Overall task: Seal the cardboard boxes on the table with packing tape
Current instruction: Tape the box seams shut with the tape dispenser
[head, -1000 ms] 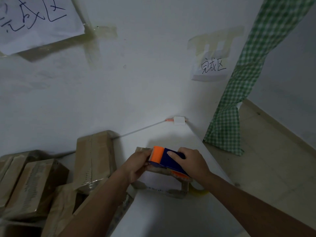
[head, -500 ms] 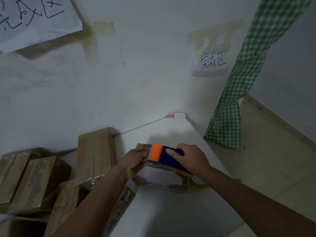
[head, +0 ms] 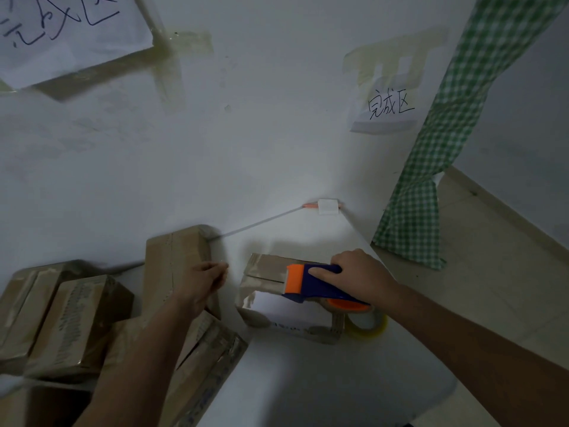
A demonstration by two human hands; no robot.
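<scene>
Fingers [head: 326, 270] around dispenser [head: 311, 285] atop box [head: 271, 269]

Green checked curtain [head: 437, 167] to my right, handwritten paper signs [head: 386, 110] taped on my white wall [head: 246, 134].

Single view only, from camera on person's head. Looks forward and steeply down over white bench [head: 308, 380] toward white wall [head: 246, 134] close behind it. Wide lens (wall edges and curtain [head: 431, 180] bend outward). Both forearms enter from bottom edge, so hands sit near, mid-frame. Bench corner at right, floor [head: 492, 257] beyond it; stacked boxes [head: 77, 318] fill lower left. Paper notices on wall reach top edge. No second view to share anything.
</scene>
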